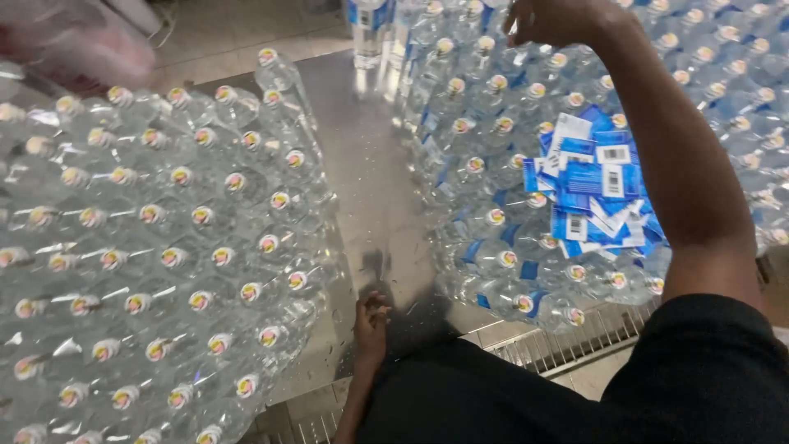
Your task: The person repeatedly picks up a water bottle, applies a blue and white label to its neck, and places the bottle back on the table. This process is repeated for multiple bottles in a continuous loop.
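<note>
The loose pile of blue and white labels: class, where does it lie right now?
In the head view, the pile of labels lies right of centre on the capped bottles, just left of the raised right arm.

1. Left hand (371,322) sits low near six o'clock, fingers loosely curled, forearm running down out of view.
2. Right hand (552,20) reaches far out toward one o'clock, arm extended, fingers bent downward, black sleeve at the shoulder.
</note>
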